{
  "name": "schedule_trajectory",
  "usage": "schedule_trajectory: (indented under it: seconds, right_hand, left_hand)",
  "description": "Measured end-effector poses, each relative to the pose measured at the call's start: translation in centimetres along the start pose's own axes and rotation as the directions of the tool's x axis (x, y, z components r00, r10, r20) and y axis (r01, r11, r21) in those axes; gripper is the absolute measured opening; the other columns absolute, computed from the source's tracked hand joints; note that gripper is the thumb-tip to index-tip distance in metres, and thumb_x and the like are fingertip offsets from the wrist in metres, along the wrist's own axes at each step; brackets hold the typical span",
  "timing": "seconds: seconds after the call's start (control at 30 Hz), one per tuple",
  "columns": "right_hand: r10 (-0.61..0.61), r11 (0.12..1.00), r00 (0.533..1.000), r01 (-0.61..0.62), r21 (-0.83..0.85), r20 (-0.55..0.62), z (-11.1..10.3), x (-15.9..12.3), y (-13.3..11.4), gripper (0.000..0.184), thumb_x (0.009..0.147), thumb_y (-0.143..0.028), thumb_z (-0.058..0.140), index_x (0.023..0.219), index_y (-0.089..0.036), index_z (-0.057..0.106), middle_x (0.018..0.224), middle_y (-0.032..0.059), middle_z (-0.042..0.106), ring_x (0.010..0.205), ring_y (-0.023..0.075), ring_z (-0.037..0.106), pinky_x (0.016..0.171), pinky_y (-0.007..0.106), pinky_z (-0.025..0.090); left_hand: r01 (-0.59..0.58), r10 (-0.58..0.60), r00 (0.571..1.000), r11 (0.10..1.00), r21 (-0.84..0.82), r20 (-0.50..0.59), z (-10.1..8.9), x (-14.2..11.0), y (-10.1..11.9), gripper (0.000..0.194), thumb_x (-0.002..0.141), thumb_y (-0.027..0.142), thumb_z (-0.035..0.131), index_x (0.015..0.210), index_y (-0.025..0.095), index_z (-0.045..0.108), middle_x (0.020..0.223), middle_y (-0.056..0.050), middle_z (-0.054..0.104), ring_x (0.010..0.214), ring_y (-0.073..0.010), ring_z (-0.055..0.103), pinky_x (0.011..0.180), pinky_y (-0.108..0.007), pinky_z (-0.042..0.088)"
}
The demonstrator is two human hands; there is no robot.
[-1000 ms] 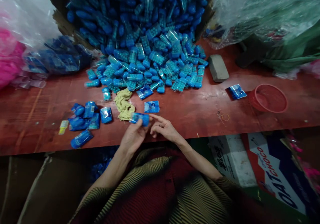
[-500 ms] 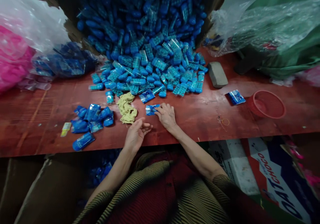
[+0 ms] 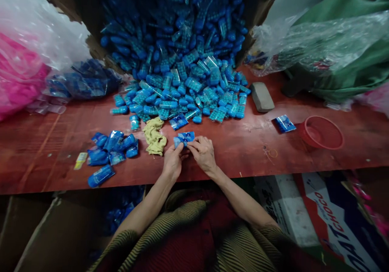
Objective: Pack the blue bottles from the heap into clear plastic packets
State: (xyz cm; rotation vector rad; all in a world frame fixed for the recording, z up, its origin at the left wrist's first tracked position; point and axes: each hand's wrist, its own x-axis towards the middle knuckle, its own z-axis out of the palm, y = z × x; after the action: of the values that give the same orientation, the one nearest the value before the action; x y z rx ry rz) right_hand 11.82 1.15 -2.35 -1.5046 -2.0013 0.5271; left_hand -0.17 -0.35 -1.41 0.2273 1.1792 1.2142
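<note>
A glossy blue packet (image 3: pixel 186 137) (print too blurred to read) lies crosswise; its near edge is pinched.

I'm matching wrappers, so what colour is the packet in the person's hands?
The packet is mostly blue; it shows best in the head view.

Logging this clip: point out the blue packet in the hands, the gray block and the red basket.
Blue packet (image 3: pixel 186 136), head view: printed upper part.
Gray block (image 3: pixel 262 97), head view: top face.
Red basket (image 3: pixel 322 132), head view: bare inside.
</note>
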Motion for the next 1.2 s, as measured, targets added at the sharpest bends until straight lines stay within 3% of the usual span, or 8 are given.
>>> schedule_trajectory:
  seconds: [0.13, 0.3, 0.5, 0.73, 0.83, 0.97, 1.07, 1.2]
  right_hand:
    - [0.122, 0.930, 0.992, -0.122, 0.347, 0.020, 0.2, 0.5, 0.5, 0.028, 0.085, -0.033, 0.054, 0.108, -0.021, 0.063, 0.100, 0.0059, 0.060, 0.086, 0.0164, 0.055, 0.078, 0.029, 0.042]
    - [0.194, 0.827, 0.972, -0.234, 0.510, 0.131, 0.7, 1.9, 0.7, 0.030, 0.084, -0.037, 0.050, 0.062, -0.018, 0.057, 0.057, -0.0035, 0.048, 0.056, 0.0109, 0.044, 0.055, 0.022, 0.036]
    - [0.347, 0.904, 0.932, -0.362, 0.226, 0.101, 1.2, 2.7, 0.1, 0.033, 0.088, -0.035, 0.043, 0.062, -0.019, 0.056, 0.057, -0.0018, 0.053, 0.055, 0.0123, 0.047, 0.054, 0.023, 0.033]
    - [0.269, 0.958, 0.923, -0.228, -0.171, 0.276, 0.2, 2.7, 0.1, 0.041, 0.088, -0.025, 0.043, 0.127, -0.016, 0.050, 0.094, 0.0136, 0.069, 0.083, 0.0254, 0.064, 0.071, 0.033, 0.043]
    - [0.325, 0.934, 0.930, -0.287, -0.212, 0.173, -0.6, 1.6, -0.3, 0.049, 0.089, -0.023, 0.040, 0.138, -0.016, 0.038, 0.098, 0.0154, 0.067, 0.082, 0.0258, 0.065, 0.073, 0.035, 0.045]
    - [0.344, 0.933, 0.939, -0.343, 0.111, 0.010, -1.1, 0.4, -0.2, 0.041, 0.090, -0.033, 0.040, 0.126, -0.016, 0.052, 0.107, 0.0123, 0.062, 0.088, 0.0210, 0.062, 0.077, 0.032, 0.046]
    - [0.265, 0.791, 0.934, -0.352, 0.500, 0.238, -0.8, 0.0, 0.4, 0.036, 0.083, -0.039, 0.051, 0.106, -0.016, 0.064, 0.083, 0.0033, 0.063, 0.069, 0.0134, 0.058, 0.066, 0.025, 0.045]
    - [0.250, 0.612, 0.900, -0.432, 0.662, 0.356, -0.3, 0.2, 0.7, 0.025, 0.079, -0.038, 0.053, 0.081, -0.016, 0.065, 0.060, -0.0041, 0.052, 0.052, 0.0086, 0.045, 0.054, 0.022, 0.038]
  left_hand:
    - [-0.034, 0.035, 0.999, 0.999, 0.022, -0.031, 0.0, 0.8, -0.2, 0.031, 0.056, 0.029, 0.079, 0.078, 0.012, 0.064, 0.066, -0.002, 0.067, 0.055, -0.0111, 0.060, 0.052, -0.021, 0.045]
    - [-0.015, 0.018, 0.997, 0.999, 0.048, -0.079, 0.0, 1.3, 0.0, 0.032, 0.052, 0.032, 0.081, 0.069, 0.011, 0.062, 0.056, 0.000, 0.063, 0.049, -0.0104, 0.056, 0.048, -0.022, 0.046]
    - [0.067, -0.068, 0.998, 0.994, 0.090, 0.011, -1.4, 0.3, 1.1, 0.030, 0.053, 0.025, 0.082, 0.068, 0.013, 0.058, 0.045, 0.004, 0.054, 0.045, -0.0110, 0.056, 0.048, -0.023, 0.051]
    - [-0.024, 0.025, 1.000, 0.997, 0.071, -0.013, -2.0, -0.8, 2.0, 0.032, 0.057, 0.025, 0.079, 0.079, 0.013, 0.059, 0.063, 0.001, 0.065, 0.054, -0.0112, 0.061, 0.050, -0.022, 0.052]
    - [-0.060, 0.060, 0.998, 0.994, 0.088, -0.001, -1.2, -0.2, 1.7, 0.039, 0.051, 0.029, 0.081, 0.079, 0.013, 0.059, 0.063, 0.002, 0.065, 0.055, -0.0110, 0.060, 0.051, -0.023, 0.051]
    - [-0.089, 0.090, 0.996, 0.987, 0.132, 0.001, -0.5, 0.3, 0.8, 0.040, 0.049, 0.033, 0.081, 0.076, 0.011, 0.061, 0.062, 0.002, 0.063, 0.055, -0.0093, 0.057, 0.052, -0.021, 0.049]
    - [-0.113, 0.112, 0.994, 0.972, 0.204, 0.021, -0.5, 0.4, -0.1, 0.038, 0.050, 0.034, 0.080, 0.077, 0.011, 0.064, 0.062, 0.002, 0.062, 0.053, -0.0091, 0.055, 0.051, -0.021, 0.046]
    - [-0.141, 0.142, 0.990, 0.961, 0.239, 0.012, -0.3, 0.7, -0.6, 0.035, 0.051, 0.034, 0.079, 0.073, 0.011, 0.064, 0.060, 0.002, 0.061, 0.052, -0.0089, 0.054, 0.049, -0.020, 0.044]
